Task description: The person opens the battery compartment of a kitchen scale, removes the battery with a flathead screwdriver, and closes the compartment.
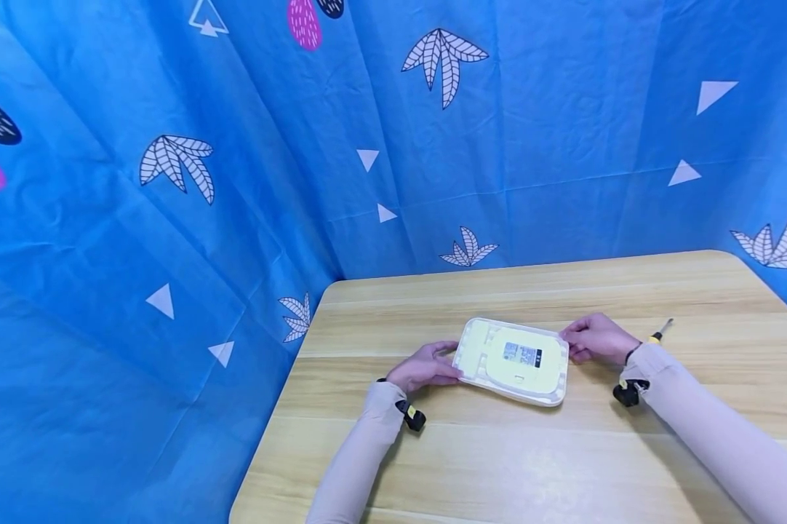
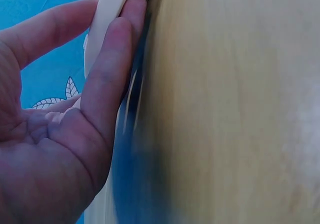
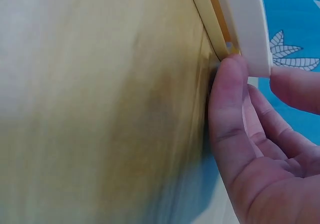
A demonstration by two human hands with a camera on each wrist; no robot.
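A flat white rectangular device [image 1: 516, 362] with rounded corners lies between both hands in the head view. Its upper face has a raised rounded section and a printed label with a black patch. My left hand [image 1: 426, 366] pinches its left edge; in the left wrist view, fingers of the left hand [image 2: 65, 119] lie on both sides of the white rim [image 2: 106, 21]. At the opposite end, my right hand [image 1: 599, 338] pinches the right edge near the far corner. The right wrist view has the right hand [image 3: 265, 134] gripping a corner just above the tabletop. The device's underside is mostly hidden.
A screwdriver with a yellow and black handle [image 1: 657, 337] lies on the wooden table [image 1: 380, 313], beyond my right wrist. Blue patterned cloth [image 1: 550, 131] hangs behind the table and along its left side.
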